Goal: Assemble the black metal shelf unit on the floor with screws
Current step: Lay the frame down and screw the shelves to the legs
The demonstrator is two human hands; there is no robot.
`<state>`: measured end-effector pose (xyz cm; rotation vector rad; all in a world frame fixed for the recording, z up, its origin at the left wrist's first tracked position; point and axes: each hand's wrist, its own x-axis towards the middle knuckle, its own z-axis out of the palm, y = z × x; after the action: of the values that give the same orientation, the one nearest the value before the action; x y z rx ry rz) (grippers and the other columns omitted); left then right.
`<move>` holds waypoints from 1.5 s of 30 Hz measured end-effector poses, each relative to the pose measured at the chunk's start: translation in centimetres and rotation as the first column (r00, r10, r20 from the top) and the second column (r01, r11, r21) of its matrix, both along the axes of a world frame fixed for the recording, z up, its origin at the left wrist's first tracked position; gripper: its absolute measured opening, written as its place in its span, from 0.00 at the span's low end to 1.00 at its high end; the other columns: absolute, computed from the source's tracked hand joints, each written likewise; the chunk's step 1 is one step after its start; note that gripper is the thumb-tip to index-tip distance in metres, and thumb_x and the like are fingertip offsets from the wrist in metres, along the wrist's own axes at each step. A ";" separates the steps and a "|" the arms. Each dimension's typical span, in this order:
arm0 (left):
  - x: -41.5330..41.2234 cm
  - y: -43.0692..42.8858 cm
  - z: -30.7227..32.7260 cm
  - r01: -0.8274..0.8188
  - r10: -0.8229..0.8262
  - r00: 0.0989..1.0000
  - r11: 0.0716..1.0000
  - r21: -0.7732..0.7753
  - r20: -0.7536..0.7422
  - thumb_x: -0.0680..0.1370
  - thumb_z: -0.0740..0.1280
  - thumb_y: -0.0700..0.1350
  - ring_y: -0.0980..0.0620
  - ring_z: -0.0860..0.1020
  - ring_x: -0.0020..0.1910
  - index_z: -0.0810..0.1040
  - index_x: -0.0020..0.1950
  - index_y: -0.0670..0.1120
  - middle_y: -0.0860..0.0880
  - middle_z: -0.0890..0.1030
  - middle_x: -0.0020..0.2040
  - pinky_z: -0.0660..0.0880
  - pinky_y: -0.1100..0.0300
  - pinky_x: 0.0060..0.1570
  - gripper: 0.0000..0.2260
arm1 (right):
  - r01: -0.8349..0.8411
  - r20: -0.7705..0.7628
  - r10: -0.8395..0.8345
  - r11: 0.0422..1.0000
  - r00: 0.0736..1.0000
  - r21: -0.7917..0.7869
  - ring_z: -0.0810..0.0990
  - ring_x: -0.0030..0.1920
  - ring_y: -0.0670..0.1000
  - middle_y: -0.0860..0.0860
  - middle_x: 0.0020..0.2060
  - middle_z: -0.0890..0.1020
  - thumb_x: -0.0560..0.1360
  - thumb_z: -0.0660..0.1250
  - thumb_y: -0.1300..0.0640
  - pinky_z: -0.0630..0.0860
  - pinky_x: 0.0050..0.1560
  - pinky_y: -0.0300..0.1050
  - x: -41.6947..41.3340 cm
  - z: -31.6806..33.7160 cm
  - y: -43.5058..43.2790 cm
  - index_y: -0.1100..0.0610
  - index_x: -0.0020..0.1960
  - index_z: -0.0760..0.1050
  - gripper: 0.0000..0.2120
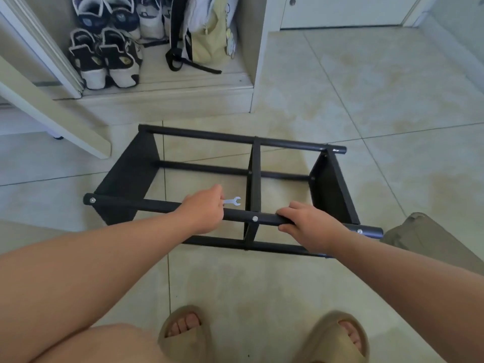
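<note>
Shelf unit (131, 169): black metal, lying on its side on the pale tiled floor (340, 100), in the middle of the scene, just beyond the person's feet. Four long bars run left to right. Three panels stand across them, one at the left end, one at the middle and one at the right end.

Near bar (157, 205): the uppermost bar on the near side. Three silver screws show in it, one at the left end (92, 200), one at the middle panel (254, 219) and one near the right end (359, 231).

Left hand (203, 213): lies over the near bar, left of the middle panel. The fingers are curled and pinch a small silver wrench (234, 201), whose open head points right.

Right hand (309, 224): wrapped round the near bar, just right of the middle screw, fingers over the top and thumb on the near side.

Sandals: a tan pair on the person's feet, left (186, 334) and right (337, 339), at the near edge.

Far left: a low open cupboard (246, 64) holding sneakers (104, 58) and a yellow and white bag (207, 35) with black straps.

Right edge: an olive cloth object (429, 237), which I cannot identify.
</note>
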<state>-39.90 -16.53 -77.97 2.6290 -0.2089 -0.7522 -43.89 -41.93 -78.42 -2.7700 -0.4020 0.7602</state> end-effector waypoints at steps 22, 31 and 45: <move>2.9 -2.1 -9.4 0.027 -0.091 0.936 0.982 -0.187 -0.341 0.80 0.67 0.43 0.54 0.77 0.42 0.85 0.54 0.45 0.55 0.80 0.39 0.71 0.62 0.46 0.08 | -0.217 0.084 0.222 0.974 0.971 -0.063 0.29 0.79 0.49 0.47 0.79 0.29 0.68 0.50 0.18 0.41 0.81 0.57 1.4 -8.6 2.1 0.51 0.81 0.31 0.58; 4.4 -1.7 -10.1 -0.116 -0.062 0.883 0.932 -0.344 -0.466 0.77 0.71 0.41 0.50 0.84 0.42 0.83 0.43 0.51 0.46 0.85 0.43 0.83 0.54 0.51 0.05 | -0.254 0.214 0.257 0.966 0.942 -0.041 0.35 0.81 0.50 0.51 0.82 0.37 0.73 0.54 0.21 0.43 0.81 0.60 1.2 -9.9 2.1 0.58 0.83 0.41 0.55; 3.6 -3.0 -10.6 -0.670 0.142 0.568 0.652 -0.355 -0.811 0.81 0.68 0.44 0.53 0.85 0.46 0.78 0.59 0.42 0.47 0.86 0.45 0.80 0.62 0.42 0.09 | -0.248 0.258 0.239 0.969 0.936 0.002 0.40 0.82 0.52 0.53 0.83 0.44 0.74 0.56 0.23 0.49 0.80 0.62 1.1 -10.1 2.1 0.60 0.83 0.45 0.54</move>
<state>-36.31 -19.58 -88.52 1.4441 0.3737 -1.2083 -42.77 -39.85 -88.53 -2.8254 -0.8133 0.4360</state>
